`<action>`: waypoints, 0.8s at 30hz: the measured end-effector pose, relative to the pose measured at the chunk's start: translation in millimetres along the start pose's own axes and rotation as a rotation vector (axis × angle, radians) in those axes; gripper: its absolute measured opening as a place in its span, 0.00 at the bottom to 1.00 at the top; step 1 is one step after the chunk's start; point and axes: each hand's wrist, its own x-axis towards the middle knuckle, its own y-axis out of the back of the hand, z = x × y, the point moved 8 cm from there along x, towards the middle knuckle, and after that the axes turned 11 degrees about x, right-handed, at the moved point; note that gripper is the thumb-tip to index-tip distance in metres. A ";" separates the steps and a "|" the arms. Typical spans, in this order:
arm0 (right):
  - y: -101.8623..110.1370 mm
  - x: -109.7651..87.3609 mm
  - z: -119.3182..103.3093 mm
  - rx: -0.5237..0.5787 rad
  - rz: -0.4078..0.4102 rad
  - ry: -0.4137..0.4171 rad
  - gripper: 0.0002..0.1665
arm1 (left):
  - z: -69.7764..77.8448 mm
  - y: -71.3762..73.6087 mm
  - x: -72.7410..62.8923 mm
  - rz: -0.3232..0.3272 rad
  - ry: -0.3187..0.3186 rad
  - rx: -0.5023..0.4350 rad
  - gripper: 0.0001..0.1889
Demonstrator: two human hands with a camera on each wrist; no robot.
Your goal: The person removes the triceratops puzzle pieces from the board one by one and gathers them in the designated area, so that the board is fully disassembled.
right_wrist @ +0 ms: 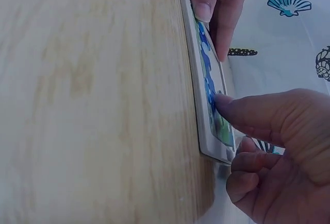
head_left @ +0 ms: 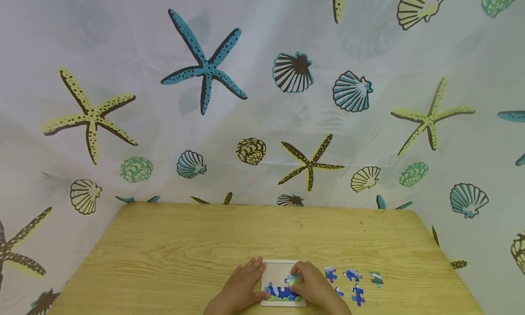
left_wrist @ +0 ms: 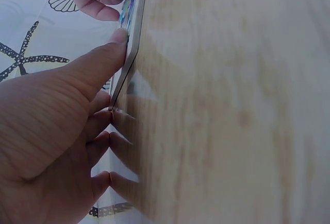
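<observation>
A white-rimmed jigsaw tray lies on the table, with joined blue and green pieces along its near side. My left hand rests at the tray's left edge. Its thumb presses on the near left corner, and its extended fingertips touch the table in the left wrist view. Over the tray's right side, my right hand pinches a light-coloured puzzle piece between thumb and index finger. In the right wrist view, the right thumb reaches onto the pieces; the other fingers are curled beside the rim.
Several loose puzzle pieces lie right of the tray, including a green and white one. One loose piece is close to my right wrist. The wooden table meets a hanging cloth printed with shells and starfish.
</observation>
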 end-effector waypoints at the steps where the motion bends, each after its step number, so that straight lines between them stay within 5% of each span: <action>1: 0.3 -0.4 -0.7 -0.009 0.005 0.000 0.15 | 0.2 0.0 0.1 -0.002 0.001 0.001 0.41; 13: 0.2 -3.3 0.3 -0.019 0.040 0.001 0.16 | 1.7 1.2 -1.0 0.018 -0.010 0.004 0.41; 24: 4.1 -3.2 3.3 0.092 0.047 -0.003 0.12 | -0.1 -0.3 1.9 0.002 -0.004 -0.006 0.41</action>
